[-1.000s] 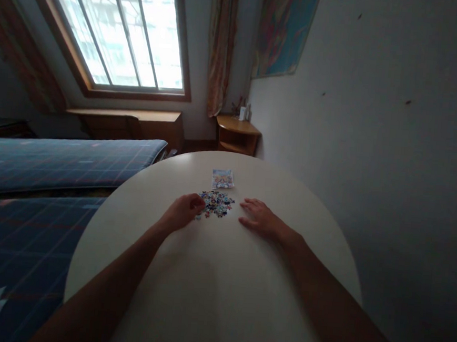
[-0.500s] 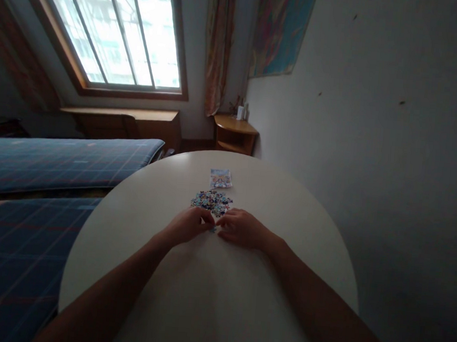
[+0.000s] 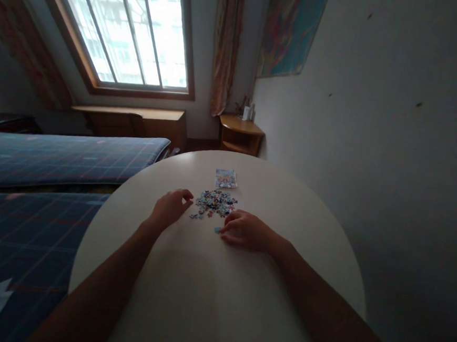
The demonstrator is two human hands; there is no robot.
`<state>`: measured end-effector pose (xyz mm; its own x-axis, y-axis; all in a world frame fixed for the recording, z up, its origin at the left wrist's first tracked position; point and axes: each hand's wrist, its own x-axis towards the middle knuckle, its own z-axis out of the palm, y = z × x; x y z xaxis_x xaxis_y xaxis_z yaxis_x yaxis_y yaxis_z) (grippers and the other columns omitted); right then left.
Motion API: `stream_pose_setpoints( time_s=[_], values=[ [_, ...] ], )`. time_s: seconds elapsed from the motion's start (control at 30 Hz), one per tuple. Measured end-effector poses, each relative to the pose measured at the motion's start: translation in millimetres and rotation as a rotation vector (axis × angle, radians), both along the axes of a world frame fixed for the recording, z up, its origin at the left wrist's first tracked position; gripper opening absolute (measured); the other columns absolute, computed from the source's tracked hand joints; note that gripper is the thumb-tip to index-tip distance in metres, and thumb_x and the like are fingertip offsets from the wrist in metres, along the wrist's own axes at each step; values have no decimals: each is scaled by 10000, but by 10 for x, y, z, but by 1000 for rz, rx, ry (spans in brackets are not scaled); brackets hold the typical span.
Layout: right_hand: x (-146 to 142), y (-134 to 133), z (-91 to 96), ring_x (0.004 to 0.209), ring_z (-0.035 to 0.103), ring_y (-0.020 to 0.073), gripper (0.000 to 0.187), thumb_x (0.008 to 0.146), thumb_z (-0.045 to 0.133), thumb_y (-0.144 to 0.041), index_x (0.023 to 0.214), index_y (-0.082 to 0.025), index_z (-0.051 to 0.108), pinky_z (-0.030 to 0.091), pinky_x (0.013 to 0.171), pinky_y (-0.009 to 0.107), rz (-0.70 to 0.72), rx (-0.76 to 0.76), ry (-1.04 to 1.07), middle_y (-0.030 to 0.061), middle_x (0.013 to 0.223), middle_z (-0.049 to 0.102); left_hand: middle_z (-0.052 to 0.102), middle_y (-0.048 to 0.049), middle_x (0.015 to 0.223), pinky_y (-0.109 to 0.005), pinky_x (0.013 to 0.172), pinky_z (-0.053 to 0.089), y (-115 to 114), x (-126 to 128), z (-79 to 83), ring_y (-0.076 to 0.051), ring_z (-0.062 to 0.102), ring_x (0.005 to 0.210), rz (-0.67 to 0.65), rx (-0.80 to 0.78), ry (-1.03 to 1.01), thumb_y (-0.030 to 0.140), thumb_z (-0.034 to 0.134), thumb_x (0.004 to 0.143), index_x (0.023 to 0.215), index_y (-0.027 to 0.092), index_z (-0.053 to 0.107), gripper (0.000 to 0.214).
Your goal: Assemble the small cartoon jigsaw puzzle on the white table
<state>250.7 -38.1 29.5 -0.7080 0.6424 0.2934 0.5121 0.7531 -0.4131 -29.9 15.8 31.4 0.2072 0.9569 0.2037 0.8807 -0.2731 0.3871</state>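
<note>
A small heap of colourful puzzle pieces (image 3: pixel 215 203) lies on a round white table (image 3: pixel 218 296). Just behind the heap lies a small printed picture card (image 3: pixel 225 178). My left hand (image 3: pixel 169 207) rests to the left of the heap, fingers curled loosely, fingertips close to the nearest pieces, with nothing visible in it. My right hand (image 3: pixel 243 230) lies in front of the heap, its fingertips pinched on a single pale blue piece (image 3: pixel 217 229) on the table top.
A wall runs close along the table's right side. Two beds with blue checked covers (image 3: pixel 55 157) stand at the left. A wooden corner shelf (image 3: pixel 240 132) and a low wooden bench under the window stand behind the table.
My hands met in front of the heap half a second ago. The left hand has since drawn away to the left, and the right hand stays with the blue piece at its fingertips.
</note>
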Motion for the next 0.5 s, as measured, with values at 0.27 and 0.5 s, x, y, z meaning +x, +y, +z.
stream_pose_setpoints(
  time_s=[0.27, 0.5],
  values=[
    [-7, -16, 68, 930, 655, 201, 249, 871, 674, -357, 1060, -215, 756, 508, 862, 330, -5, -5, -12, 91, 1011, 715, 729, -49, 999, -312, 780, 501, 94, -37, -180, -211, 669, 846, -39, 54, 21, 291, 598, 892, 972, 227, 717, 157],
    [52, 40, 21, 912, 653, 201, 242, 873, 654, -328, 1066, -202, 729, 509, 845, 333, -59, -27, 37, 88, 972, 720, 666, -87, 1192, -392, 1018, 446, 131, 219, -296, -267, 579, 1122, -129, 173, -7, 336, 552, 943, 1181, 226, 687, 296]
  ],
)
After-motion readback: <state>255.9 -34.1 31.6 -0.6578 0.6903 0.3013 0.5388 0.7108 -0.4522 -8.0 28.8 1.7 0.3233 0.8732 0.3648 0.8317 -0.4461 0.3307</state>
